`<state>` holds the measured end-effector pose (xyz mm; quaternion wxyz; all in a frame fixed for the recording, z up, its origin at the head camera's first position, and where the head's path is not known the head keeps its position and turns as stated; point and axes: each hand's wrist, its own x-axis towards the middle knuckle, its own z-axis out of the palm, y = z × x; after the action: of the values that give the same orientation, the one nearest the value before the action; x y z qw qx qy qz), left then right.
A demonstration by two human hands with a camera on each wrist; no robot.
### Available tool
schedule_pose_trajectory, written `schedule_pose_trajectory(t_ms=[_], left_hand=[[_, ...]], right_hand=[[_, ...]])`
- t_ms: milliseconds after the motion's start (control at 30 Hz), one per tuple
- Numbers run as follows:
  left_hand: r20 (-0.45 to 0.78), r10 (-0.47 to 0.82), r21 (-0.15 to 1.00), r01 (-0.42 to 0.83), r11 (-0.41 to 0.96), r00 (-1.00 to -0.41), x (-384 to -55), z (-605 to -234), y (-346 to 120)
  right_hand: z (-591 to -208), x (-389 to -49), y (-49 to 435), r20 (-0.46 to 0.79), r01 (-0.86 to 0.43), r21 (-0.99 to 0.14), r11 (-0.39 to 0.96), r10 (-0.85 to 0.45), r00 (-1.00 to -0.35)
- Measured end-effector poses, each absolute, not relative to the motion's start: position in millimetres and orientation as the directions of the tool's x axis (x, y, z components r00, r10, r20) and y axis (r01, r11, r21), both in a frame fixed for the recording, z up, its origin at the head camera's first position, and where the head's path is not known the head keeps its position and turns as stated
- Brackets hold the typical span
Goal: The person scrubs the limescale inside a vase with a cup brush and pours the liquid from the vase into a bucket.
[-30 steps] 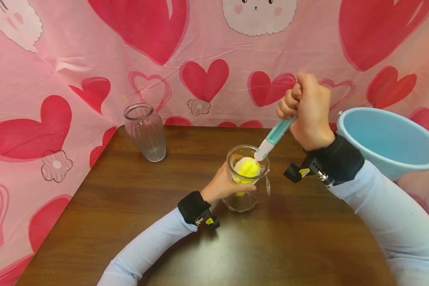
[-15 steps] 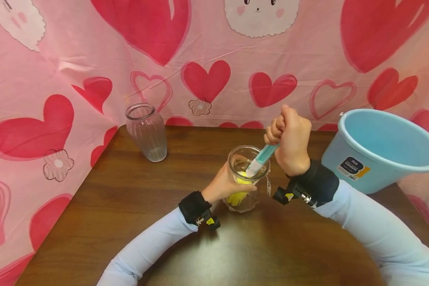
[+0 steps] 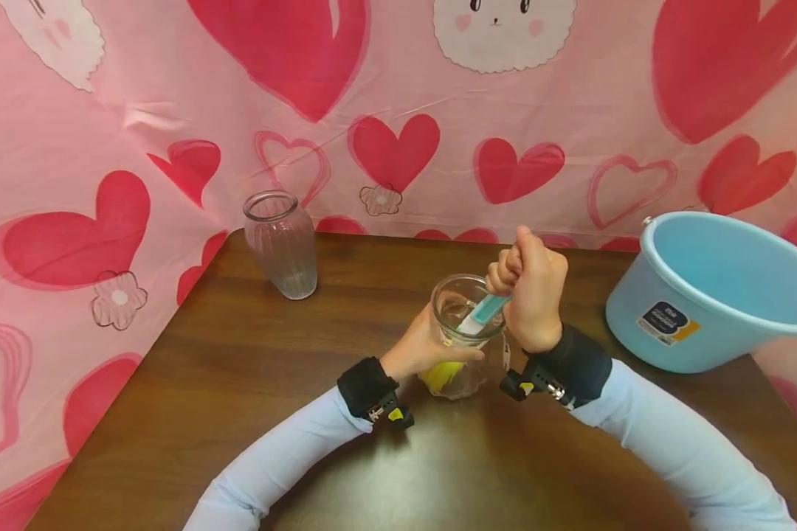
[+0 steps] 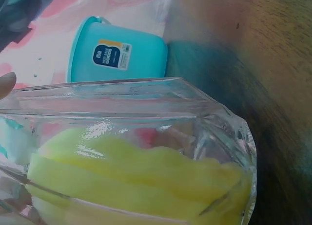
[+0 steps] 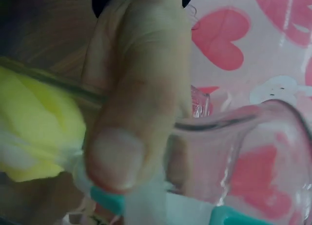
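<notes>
A clear glass vase with a wide rim stands at mid-table in the head view, tilted slightly. My left hand wraps around it below the rim, thumb along the front. My right hand makes a fist around the teal and white handle of a bottle brush, whose shaft goes down through the vase's mouth. Its yellow sponge head presses along the inside of the glass, low in the vase, in the left wrist view. The right wrist view shows the sponge through the glass beside a large thumb.
A second ribbed glass vase stands at the back left of the wooden table. On the right is a light blue bucket with a label. A pink sheet with hearts hangs behind the table.
My right hand has come down and left, pushing the brush's sponge head from the vase's mouth to deep inside. The left hand keeps its hold on the vase.
</notes>
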<state>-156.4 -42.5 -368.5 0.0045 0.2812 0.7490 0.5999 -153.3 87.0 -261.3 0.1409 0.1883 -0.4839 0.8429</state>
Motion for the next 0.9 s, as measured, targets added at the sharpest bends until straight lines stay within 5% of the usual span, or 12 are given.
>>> schedule_pose_trajectory(t_ms=[400,900], left_hand=[[0.341,0.431,0.897,0.426,0.117,-0.835,-156.7,-367.8,-41.8],[0.269,0.473,0.931,0.352,0.094,-0.839,-150.4,-354.0,-46.3]], right_hand=[[-257.4,-146.3,98.6,0.460,-0.396,-0.712,-0.579,0.040,-0.887],[-210.6,-128.4,105.4,0.615,-0.535,-0.634,-0.558,0.055,-0.786]])
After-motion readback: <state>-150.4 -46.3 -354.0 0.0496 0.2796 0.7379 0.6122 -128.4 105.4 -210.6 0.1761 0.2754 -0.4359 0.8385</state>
